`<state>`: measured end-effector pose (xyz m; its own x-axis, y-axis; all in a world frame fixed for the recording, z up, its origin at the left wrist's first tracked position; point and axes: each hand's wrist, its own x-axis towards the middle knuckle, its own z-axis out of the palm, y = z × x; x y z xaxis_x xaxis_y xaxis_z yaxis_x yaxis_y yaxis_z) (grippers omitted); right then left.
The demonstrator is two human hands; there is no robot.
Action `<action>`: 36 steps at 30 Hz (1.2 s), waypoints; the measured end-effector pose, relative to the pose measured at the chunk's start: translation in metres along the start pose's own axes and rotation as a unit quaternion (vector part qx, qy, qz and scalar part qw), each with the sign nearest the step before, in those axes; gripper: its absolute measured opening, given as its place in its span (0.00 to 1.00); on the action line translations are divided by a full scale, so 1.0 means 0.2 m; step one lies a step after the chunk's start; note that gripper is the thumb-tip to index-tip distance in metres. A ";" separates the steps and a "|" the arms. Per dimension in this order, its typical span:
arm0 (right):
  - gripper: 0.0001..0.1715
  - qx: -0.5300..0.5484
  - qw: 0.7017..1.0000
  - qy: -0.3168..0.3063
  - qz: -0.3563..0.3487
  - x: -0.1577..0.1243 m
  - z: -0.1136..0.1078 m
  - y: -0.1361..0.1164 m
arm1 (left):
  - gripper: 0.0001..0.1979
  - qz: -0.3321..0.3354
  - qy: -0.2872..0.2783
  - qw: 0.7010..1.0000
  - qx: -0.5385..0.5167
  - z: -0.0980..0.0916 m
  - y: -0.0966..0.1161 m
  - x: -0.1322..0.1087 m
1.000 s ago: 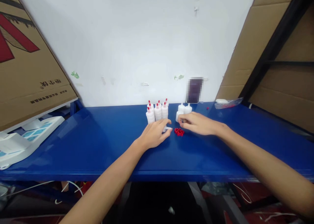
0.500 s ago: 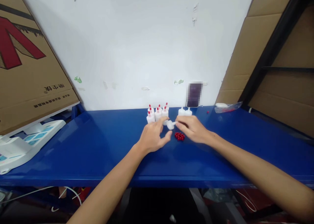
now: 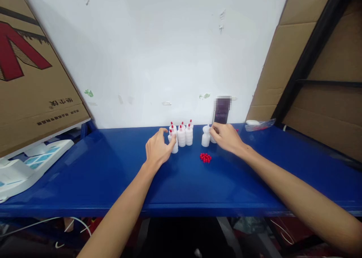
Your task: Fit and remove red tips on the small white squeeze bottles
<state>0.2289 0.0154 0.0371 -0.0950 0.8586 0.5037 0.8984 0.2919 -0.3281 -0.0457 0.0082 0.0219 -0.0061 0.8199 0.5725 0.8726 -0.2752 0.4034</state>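
Note:
At the front left of a group of white squeeze bottles with red tips (image 3: 181, 137), my left hand (image 3: 158, 148) has its thumb and fingers apart. Its thumb overlaps the nearest bottle (image 3: 175, 148); whether it presses on it I cannot tell. My right hand (image 3: 227, 138) is closed in a pinch at the nozzle end of a white bottle without a red tip, among the plain bottles (image 3: 206, 140). The fingers partly hide these bottles. A small pile of red caps (image 3: 205, 158) lies on the blue table (image 3: 186, 186) in front of them.
A phone (image 3: 221, 112) leans against the white wall behind my right hand. Farther right lies a clear plastic bag (image 3: 260, 125) with a white item by it. A white power strip (image 3: 42, 167) sits at the left, below a cardboard box (image 3: 34, 77).
My left hand has moved left to the red-tipped bottles. The tilted white bottle between my hands is no longer there; my right hand has moved slightly up to the plain bottles.

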 end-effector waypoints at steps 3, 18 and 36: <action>0.15 -0.008 1.000 -0.010 0.001 0.01 0.02 0.00 | 0.16 0.001 -0.011 1.000 0.029 0.01 0.01 0.00; 0.21 0.072 0.994 0.009 -0.085 -0.04 0.00 -0.02 | 0.08 0.194 -0.036 0.976 -0.090 0.05 0.07 -0.09; 0.18 0.116 0.954 -0.108 -0.254 -0.16 0.01 -0.19 | 0.14 0.255 -0.216 0.903 -0.271 0.12 0.10 -0.13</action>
<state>0.1970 -0.0221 0.0325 -0.6013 0.6417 0.4761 0.5961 0.7571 -0.2674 -0.0159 -0.0054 -0.0022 0.6219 0.6047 0.4976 0.3402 -0.7810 0.5238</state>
